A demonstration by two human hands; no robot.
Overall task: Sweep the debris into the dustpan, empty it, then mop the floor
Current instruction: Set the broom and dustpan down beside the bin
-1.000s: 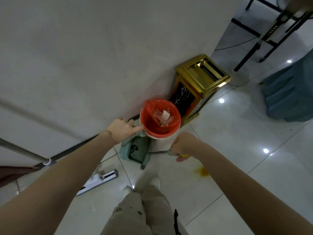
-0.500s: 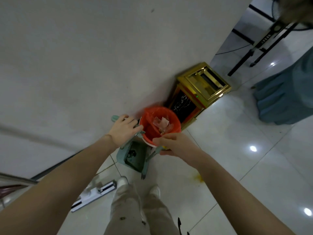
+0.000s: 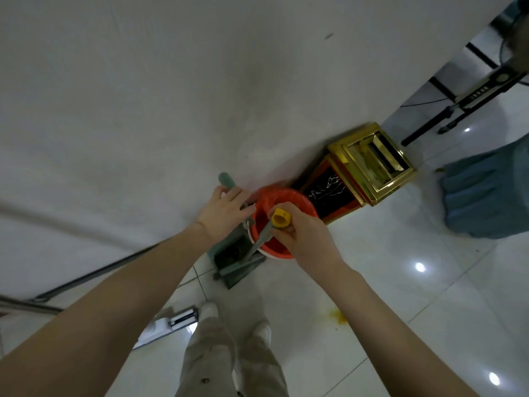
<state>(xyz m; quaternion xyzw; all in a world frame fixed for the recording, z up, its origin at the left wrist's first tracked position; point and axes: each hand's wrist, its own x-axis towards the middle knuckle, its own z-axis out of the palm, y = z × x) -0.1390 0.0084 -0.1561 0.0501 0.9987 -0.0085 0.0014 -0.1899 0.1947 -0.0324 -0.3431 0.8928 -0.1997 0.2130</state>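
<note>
Head: broom [image 3: 259, 239] upright now (yellow-capped).

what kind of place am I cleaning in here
Probably a hotel or banquet-hall corridor: glossy tiled floor, a gold-trimmed lobby-style bin against the wall, and a draped table nearby.

Right hand [image 3: 303, 233] has risen from beside the dustpan [image 3: 234, 259] to over the red bin [image 3: 282, 222], yellow-capped broom handle [image 3: 281, 218] now upright in its grip. Left hand [image 3: 226, 210] has shifted up the dustpan's handle [image 3: 227, 180].
</note>
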